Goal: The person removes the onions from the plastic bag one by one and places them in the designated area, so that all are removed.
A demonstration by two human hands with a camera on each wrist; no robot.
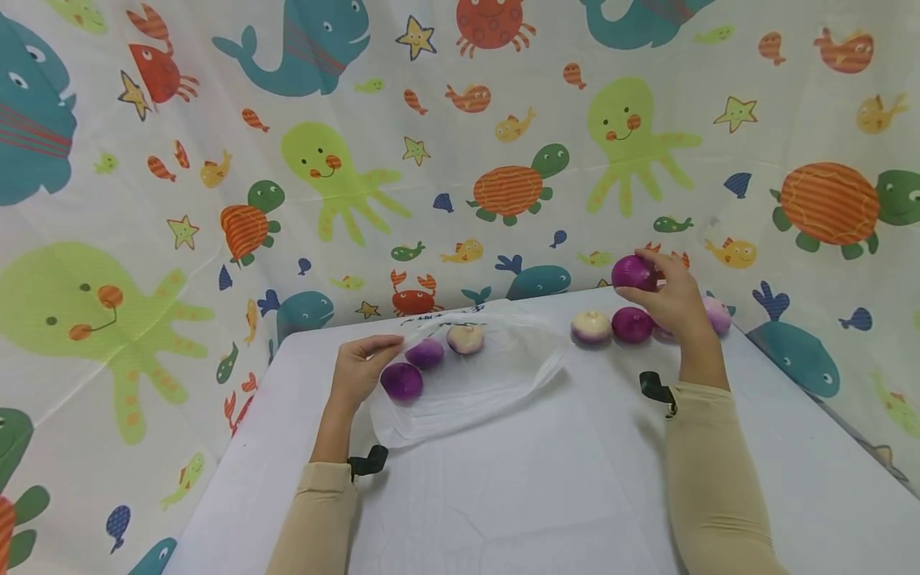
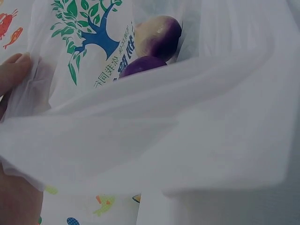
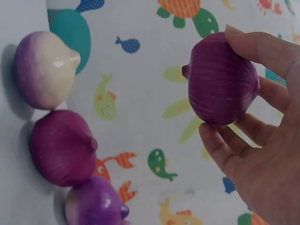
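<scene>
Purple and glossy, an onion (image 1: 635, 274) is held up clear of the surface (image 1: 517, 495), right of centre in the head view. The right hand (image 1: 679, 295) has it in a firm grip, thumb on one side and fingers on the other. At the left of the frame, the left hand (image 1: 362, 363) pinches the edge of a white plastic bag (image 1: 460, 407), which spreads across the middle.

Judging by how things lie, the bagging looks partway done. Three onions sit within the bag's outline: a dark one (image 1: 402, 382), a violet one (image 1: 424, 353) and a cream one (image 1: 465, 339); the left wrist view shows two inside, near the printed tree (image 2: 98, 35).

At least four are left in a row at the right of the head view: a cream-and-purple one (image 1: 592, 329), a magenta one (image 1: 632, 326), a purple one (image 3: 96, 204) mostly hidden behind the right hand, and a pale pink one (image 1: 717, 315). Whether more lie behind the forearm, I cannot tell. The held onion is well apart from the bag, so it counts as not yet bagged.
</scene>
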